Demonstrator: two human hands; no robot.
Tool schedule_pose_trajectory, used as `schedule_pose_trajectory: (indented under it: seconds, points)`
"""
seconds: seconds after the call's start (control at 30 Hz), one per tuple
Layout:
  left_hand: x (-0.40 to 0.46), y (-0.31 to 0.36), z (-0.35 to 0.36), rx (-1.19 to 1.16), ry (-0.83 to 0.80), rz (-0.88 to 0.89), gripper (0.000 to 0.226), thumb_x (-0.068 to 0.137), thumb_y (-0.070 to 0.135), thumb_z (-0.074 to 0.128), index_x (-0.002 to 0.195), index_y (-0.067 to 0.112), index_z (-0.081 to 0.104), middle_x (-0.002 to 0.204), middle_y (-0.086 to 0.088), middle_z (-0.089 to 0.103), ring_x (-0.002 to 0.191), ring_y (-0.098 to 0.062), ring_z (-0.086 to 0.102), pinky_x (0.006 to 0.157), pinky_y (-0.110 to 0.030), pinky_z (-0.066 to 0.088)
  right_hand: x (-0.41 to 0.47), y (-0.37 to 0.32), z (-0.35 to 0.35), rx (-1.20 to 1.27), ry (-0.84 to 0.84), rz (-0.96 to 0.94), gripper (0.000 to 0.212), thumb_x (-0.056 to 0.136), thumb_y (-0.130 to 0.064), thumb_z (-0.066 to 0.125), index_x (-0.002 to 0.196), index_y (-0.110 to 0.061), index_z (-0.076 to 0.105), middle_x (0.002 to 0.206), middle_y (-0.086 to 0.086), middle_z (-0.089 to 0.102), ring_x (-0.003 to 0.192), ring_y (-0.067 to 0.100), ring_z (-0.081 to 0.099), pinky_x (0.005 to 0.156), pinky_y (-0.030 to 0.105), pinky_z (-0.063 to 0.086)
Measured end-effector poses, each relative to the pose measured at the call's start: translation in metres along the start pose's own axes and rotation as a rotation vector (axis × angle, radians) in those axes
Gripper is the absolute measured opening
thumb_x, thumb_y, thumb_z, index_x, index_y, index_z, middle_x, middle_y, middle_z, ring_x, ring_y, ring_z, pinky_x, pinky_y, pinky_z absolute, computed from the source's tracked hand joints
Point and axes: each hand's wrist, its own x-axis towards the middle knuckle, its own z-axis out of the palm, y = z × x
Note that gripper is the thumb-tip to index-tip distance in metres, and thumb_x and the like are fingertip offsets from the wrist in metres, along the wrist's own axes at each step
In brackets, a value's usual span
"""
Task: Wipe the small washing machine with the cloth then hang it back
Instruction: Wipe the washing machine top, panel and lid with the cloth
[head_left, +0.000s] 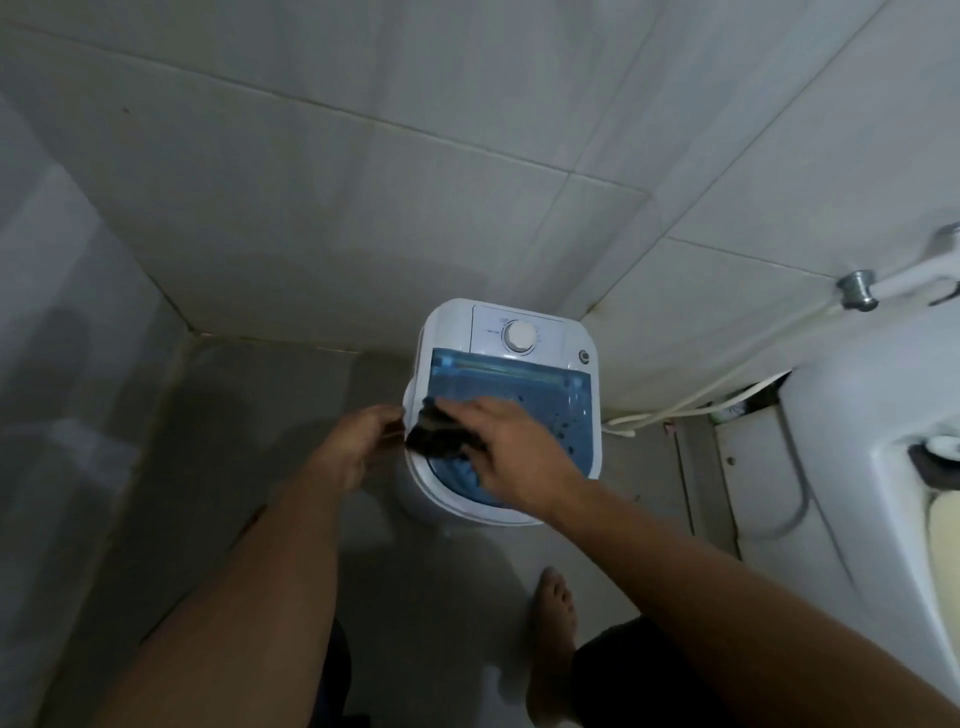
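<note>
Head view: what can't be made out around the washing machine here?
- Cloth: partly under the right hand; its full extent is hidden.
- Dial markings: too small to read.
- Left hand: fingertips blurred, contact with the cloth unclear.
- Washing machine body: below the lid, out of sight.

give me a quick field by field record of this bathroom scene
machine: small white washing machine with translucent blue lid, standing in the tiled corner
cloth: dark crumpled cloth on the lid's left edge
right hand: right hand pressing on the cloth
left hand: left hand beside the machine's left side, at the cloth's edge
control: round white dial behind the lid
nearby: white cord on the right
</note>
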Motion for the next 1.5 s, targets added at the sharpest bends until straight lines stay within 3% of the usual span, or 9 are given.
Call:
schedule_pose_trajectory:
  seconds: [0.23, 0.53, 0.63, 0.7, 0.83, 1.1, 1.17, 1.4, 1.5]
  points:
    - [-0.006, -0.003, 0.011, 0.091, 0.11, 0.199, 0.032, 0.1, 0.009, 0.055, 0.13, 0.001, 0.062, 0.112, -0.012, 0.066, 0.056, 0.001, 0.067, 0.05, -0.012, 0.048, 0.024, 0.063, 0.0, 0.066, 0.325, 0.536, 0.064, 0.094, -0.009, 0.055, 0.153, -0.027, 0.039, 0.134, 0.01, 0.053, 0.117, 0.035, 0.052, 0.095, 0.047, 0.051]
    - [-0.006, 0.0, 0.008, 0.084, 0.096, 0.174, 0.031, 0.097, 0.013, 0.061, 0.127, 0.007, 0.064, 0.113, -0.011, 0.068, 0.077, -0.008, 0.063, 0.067, -0.022, 0.044, 0.0, 0.012, 0.052, 0.031, 0.272, 0.216, 0.065, 0.088, -0.006, 0.061, 0.149, -0.026, 0.047, 0.131, 0.006, 0.055, 0.114, 0.031, 0.051, 0.096, 0.049, 0.052]
    - [-0.005, -0.002, 0.007, 0.089, 0.098, 0.149, 0.026, 0.096, 0.02, 0.063, 0.121, 0.015, 0.067, 0.118, -0.008, 0.071, 0.082, -0.007, 0.064, 0.087, -0.033, 0.045, 0.007, 0.028, 0.038, 0.406, 0.279, 0.315, 0.062, 0.091, -0.006, 0.065, 0.147, -0.028, 0.051, 0.134, 0.004, 0.061, 0.123, 0.026, 0.057, 0.111, 0.041, 0.045]
    - [-0.004, -0.002, 0.006, 0.071, 0.093, 0.15, 0.032, 0.096, 0.018, 0.063, 0.127, 0.011, 0.066, 0.118, -0.01, 0.07, 0.081, -0.008, 0.064, 0.074, -0.027, 0.045, 0.018, 0.042, 0.022, 0.581, 0.353, 0.445, 0.062, 0.092, -0.006, 0.066, 0.147, -0.03, 0.05, 0.139, 0.001, 0.061, 0.127, 0.019, 0.057, 0.115, 0.037, 0.042]
    - [-0.004, -0.002, 0.007, 0.067, 0.095, 0.154, 0.033, 0.096, 0.018, 0.063, 0.129, 0.01, 0.066, 0.115, -0.01, 0.07, 0.081, -0.008, 0.063, 0.064, -0.025, 0.041, 0.027, 0.041, 0.021, 0.297, 0.382, 0.516, 0.06, 0.094, -0.008, 0.06, 0.15, -0.024, 0.046, 0.139, 0.006, 0.055, 0.121, 0.028, 0.056, 0.109, 0.04, 0.046]
    - [0.004, -0.006, 0.005, 0.164, 0.144, 0.207, 0.033, 0.097, 0.015, 0.061, 0.129, 0.006, 0.064, 0.115, -0.013, 0.069, 0.088, -0.016, 0.064, 0.061, -0.02, 0.042, -0.009, 0.011, 0.04, 0.043, 0.064, 0.002, 0.063, 0.087, -0.007, 0.063, 0.146, -0.023, 0.05, 0.133, 0.006, 0.057, 0.113, 0.032, 0.055, 0.096, 0.046, 0.052]
    - [0.008, -0.008, 0.004, 0.199, 0.155, 0.228, 0.034, 0.097, 0.016, 0.061, 0.13, 0.006, 0.065, 0.12, -0.015, 0.07, 0.096, -0.02, 0.065, 0.062, -0.019, 0.041, -0.005, 0.033, 0.015, 0.244, -0.025, 0.035, 0.061, 0.09, -0.006, 0.067, 0.147, -0.022, 0.051, 0.133, 0.009, 0.059, 0.121, 0.029, 0.056, 0.108, 0.038, 0.044]
    - [0.014, -0.01, 0.002, 0.241, 0.153, 0.245, 0.035, 0.097, 0.017, 0.062, 0.13, 0.007, 0.066, 0.119, -0.017, 0.071, 0.099, -0.022, 0.066, 0.07, -0.023, 0.042, 0.007, 0.072, 0.012, 0.035, 0.38, 0.556, 0.059, 0.094, -0.013, 0.057, 0.15, -0.023, 0.045, 0.135, 0.011, 0.051, 0.117, 0.034, 0.051, 0.097, 0.049, 0.052]
    - [0.016, -0.011, 0.0, 0.26, 0.154, 0.259, 0.035, 0.097, 0.017, 0.062, 0.13, 0.007, 0.066, 0.117, -0.016, 0.072, 0.1, -0.023, 0.066, 0.077, -0.025, 0.042, -0.005, 0.039, 0.04, -0.044, 0.317, 0.403, 0.064, 0.088, -0.011, 0.06, 0.149, -0.022, 0.045, 0.133, 0.011, 0.051, 0.112, 0.035, 0.05, 0.092, 0.052, 0.053]
